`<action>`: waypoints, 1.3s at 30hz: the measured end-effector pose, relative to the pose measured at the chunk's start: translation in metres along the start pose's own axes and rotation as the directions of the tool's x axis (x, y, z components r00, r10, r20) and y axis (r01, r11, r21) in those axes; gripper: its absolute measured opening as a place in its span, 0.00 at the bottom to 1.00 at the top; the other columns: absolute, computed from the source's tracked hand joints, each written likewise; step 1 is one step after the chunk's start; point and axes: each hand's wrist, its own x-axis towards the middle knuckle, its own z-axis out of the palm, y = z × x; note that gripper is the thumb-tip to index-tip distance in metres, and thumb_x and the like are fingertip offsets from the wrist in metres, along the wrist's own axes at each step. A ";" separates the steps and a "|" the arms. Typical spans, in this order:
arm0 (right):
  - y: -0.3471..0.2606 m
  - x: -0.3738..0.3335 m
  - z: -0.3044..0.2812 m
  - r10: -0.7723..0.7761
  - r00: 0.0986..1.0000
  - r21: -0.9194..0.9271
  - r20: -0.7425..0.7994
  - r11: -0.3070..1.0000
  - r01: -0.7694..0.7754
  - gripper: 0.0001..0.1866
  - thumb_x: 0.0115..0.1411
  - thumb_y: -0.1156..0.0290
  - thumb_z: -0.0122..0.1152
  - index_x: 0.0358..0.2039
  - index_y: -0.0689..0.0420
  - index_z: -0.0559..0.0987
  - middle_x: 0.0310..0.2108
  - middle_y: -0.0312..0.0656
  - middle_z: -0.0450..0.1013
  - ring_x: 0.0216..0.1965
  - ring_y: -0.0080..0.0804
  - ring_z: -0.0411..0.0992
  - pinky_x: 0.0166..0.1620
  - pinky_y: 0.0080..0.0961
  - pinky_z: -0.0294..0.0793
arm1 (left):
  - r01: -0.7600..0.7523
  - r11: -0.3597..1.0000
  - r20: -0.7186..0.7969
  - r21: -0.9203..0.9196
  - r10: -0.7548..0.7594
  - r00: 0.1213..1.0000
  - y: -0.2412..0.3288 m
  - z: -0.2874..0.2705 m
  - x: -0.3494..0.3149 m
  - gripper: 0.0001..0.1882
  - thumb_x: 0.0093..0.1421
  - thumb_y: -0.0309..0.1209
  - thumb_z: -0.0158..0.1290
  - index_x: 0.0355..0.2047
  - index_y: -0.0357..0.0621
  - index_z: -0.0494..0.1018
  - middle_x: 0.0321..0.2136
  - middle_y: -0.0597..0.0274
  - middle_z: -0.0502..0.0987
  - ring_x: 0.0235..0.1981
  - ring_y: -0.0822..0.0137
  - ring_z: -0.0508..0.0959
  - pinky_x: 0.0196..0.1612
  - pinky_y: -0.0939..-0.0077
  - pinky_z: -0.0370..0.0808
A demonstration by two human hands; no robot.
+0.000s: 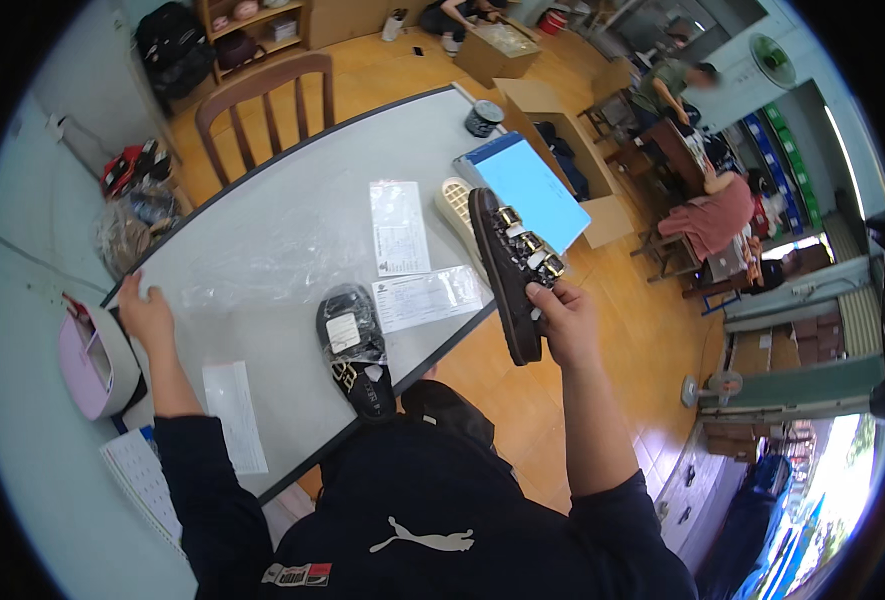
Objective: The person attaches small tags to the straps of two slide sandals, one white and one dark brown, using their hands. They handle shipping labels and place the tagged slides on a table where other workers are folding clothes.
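Observation:
My right hand [567, 322] grips a dark sandal [500, 285] by its strap side and holds it up on edge over the table's right side. Gold buckles run along its straps. Behind it, partly covered, lies a cream-coloured sole [454, 207]. At the table's left edge, my left hand [148, 312] has its fingers apart and nothing in them. A second dark sandal [360, 345], partly wrapped in clear plastic with a white label on it, lies at the table's near edge. Clear plastic film [262, 265] spreads across the middle of the grey table [292, 350].
Printed slips [399, 235] lie on the table. A blue box [527, 185] and a dark tin [483, 118] stand at its far right, beside an open carton [572, 160]. A pink-white case [97, 360] is at left, a wooden chair [272, 105] beyond. Other people work farther off.

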 end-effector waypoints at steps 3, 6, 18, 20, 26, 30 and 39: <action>0.000 -0.009 -0.003 0.090 0.987 -0.088 -0.129 0.991 -0.102 0.11 0.57 0.66 0.65 0.30 0.62 0.80 0.23 0.33 0.75 0.23 0.16 0.68 0.25 0.18 0.66 | -0.064 0.697 -0.109 -0.714 -0.021 0.994 0.097 -0.020 -0.022 0.14 0.65 0.27 0.47 0.48 0.35 0.73 0.42 0.54 0.78 0.44 0.65 0.77 0.52 0.72 0.72; 0.001 -0.012 -0.001 0.077 0.992 0.043 -0.098 0.996 -0.073 0.12 0.57 0.66 0.65 0.30 0.64 0.80 0.23 0.34 0.75 0.23 0.17 0.69 0.27 0.20 0.68 | 0.481 0.318 0.574 -0.817 0.363 0.734 0.210 -0.015 -0.102 0.15 0.67 0.32 0.48 0.48 0.35 0.74 0.38 0.56 0.79 0.38 0.68 0.79 0.48 0.74 0.75; 0.033 -0.041 -0.180 0.091 0.995 -0.071 -0.039 0.993 -0.094 0.13 0.59 0.63 0.65 0.33 0.62 0.81 0.20 0.30 0.70 0.20 0.14 0.63 0.23 0.16 0.62 | 0.977 0.062 0.677 -0.205 0.730 0.096 0.462 0.044 -0.369 0.37 0.57 0.50 0.59 0.59 0.41 0.61 0.52 0.56 0.72 0.52 0.60 0.74 0.56 0.61 0.71; 0.053 -0.050 -0.255 0.027 0.997 -0.081 -0.065 0.996 -0.033 0.14 0.60 0.62 0.64 0.34 0.62 0.81 0.20 0.31 0.70 0.20 0.14 0.63 0.22 0.16 0.62 | 0.996 0.060 0.671 -0.058 0.741 -0.006 0.502 0.067 -0.414 0.36 0.58 0.51 0.57 0.59 0.41 0.62 0.52 0.56 0.72 0.52 0.59 0.74 0.56 0.60 0.71; 0.104 -0.048 -0.471 0.570 0.714 0.428 -0.406 0.809 -0.403 0.17 0.60 0.60 0.62 0.30 0.63 0.76 0.14 0.32 0.62 0.11 0.23 0.58 0.15 0.20 0.59 | 0.978 0.197 0.789 -0.060 0.610 -0.074 0.628 0.110 -0.490 0.28 0.61 0.47 0.55 0.56 0.44 0.65 0.49 0.59 0.76 0.50 0.60 0.76 0.55 0.59 0.72; 0.146 -0.029 -0.562 0.641 0.617 0.394 -0.457 0.767 -0.506 0.15 0.59 0.61 0.63 0.29 0.61 0.74 0.15 0.35 0.64 0.13 0.24 0.62 0.16 0.23 0.63 | 0.971 0.177 0.749 -0.162 0.662 0.005 0.702 0.144 -0.515 0.26 0.62 0.43 0.55 0.55 0.42 0.65 0.47 0.56 0.76 0.48 0.59 0.77 0.53 0.61 0.74; 0.199 0.094 -0.735 0.706 0.496 0.449 -0.505 0.706 -0.548 0.06 0.57 0.71 0.58 0.26 0.59 0.74 0.17 0.36 0.67 0.16 0.26 0.66 0.18 0.26 0.68 | 0.983 0.167 0.735 -0.077 0.676 -0.057 0.899 0.298 -0.568 0.28 0.62 0.45 0.54 0.55 0.39 0.66 0.46 0.56 0.77 0.46 0.61 0.78 0.51 0.65 0.75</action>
